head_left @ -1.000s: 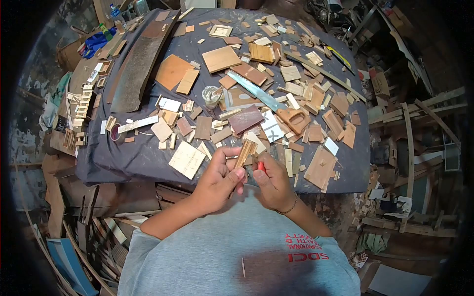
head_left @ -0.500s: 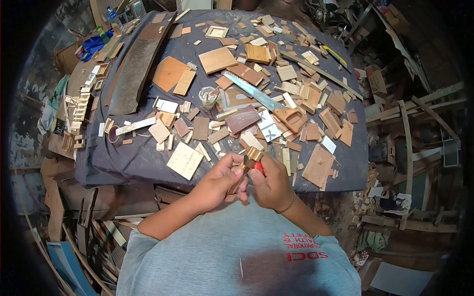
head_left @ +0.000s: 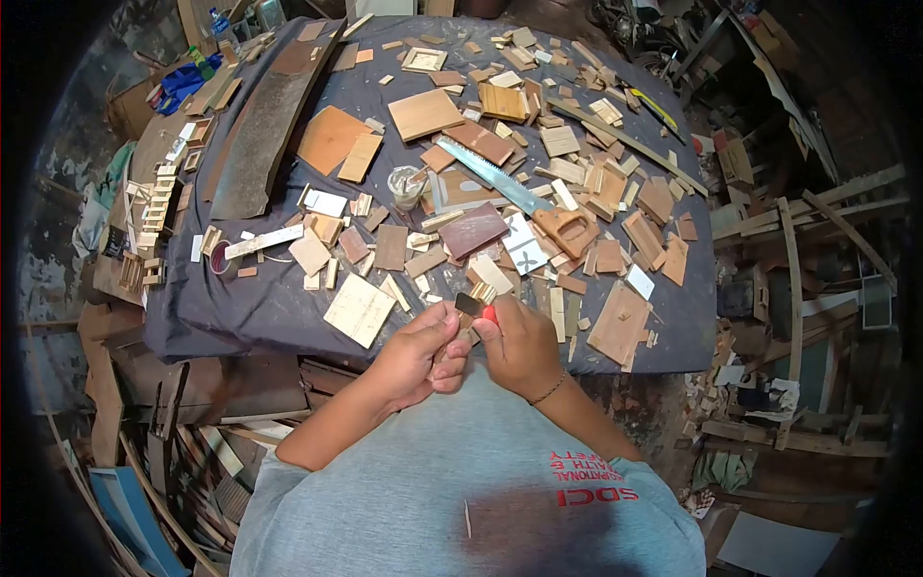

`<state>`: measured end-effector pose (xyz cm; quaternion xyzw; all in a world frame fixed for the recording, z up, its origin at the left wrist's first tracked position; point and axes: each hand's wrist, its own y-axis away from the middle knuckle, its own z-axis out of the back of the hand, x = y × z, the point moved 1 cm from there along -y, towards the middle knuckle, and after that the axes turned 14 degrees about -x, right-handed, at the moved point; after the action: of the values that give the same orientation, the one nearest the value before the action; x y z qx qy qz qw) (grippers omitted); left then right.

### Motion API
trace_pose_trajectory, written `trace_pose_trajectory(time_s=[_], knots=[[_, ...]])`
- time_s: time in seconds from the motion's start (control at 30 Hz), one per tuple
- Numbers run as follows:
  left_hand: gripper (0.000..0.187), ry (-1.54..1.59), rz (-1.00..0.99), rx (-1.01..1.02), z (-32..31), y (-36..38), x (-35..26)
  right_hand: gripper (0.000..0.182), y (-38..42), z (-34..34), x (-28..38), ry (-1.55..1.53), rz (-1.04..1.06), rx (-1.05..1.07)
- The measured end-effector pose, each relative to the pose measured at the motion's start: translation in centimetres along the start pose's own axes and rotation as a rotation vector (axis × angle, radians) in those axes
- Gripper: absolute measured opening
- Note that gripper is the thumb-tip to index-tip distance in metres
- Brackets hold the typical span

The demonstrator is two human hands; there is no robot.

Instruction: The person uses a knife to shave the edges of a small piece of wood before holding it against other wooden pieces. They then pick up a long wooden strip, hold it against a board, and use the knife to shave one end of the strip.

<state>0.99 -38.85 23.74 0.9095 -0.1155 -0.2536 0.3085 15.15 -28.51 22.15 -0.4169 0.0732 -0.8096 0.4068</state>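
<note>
My left hand (head_left: 420, 353) grips a small stick of wood (head_left: 466, 309) held end-on near the table's front edge. My right hand (head_left: 517, 343) is closed around a small tool with a red handle (head_left: 489, 313), its tip against the stick. Both hands meet just in front of my chest, above the dark cloth (head_left: 260, 308) covering the table. What kind of tool the red one is cannot be made out.
Many wood offcuts cover the cloth. A handsaw (head_left: 519, 197) lies in the middle, a glue jar (head_left: 407, 185) to its left, a long dark plank (head_left: 264, 125) at far left. Scrap timber is piled on the floor at both sides.
The stick has turned from lengthwise upright to end-on toward me. Both hands have shifted slightly up and closer to the table edge.
</note>
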Motion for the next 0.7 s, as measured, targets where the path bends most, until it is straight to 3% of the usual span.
trace_pose_trajectory(time_s=[0.13, 0.43, 0.7], knots=[[0.016, 0.160, 0.158, 0.057, 0.8, 0.1, -0.2, 0.031, 0.2, 0.7, 0.3, 0.030, 0.017, 0.052], [0.017, 0.199, 0.317, 0.118, 2.5, 1.1, -0.1, 0.030, 1.7, 1.2, 0.9, 0.038, 0.020, 0.143], [0.019, 0.179, 0.357, 0.131, 3.6, 2.5, -0.6, 0.030, 2.2, 0.9, 1.7, 0.053, 0.065, 0.193]])
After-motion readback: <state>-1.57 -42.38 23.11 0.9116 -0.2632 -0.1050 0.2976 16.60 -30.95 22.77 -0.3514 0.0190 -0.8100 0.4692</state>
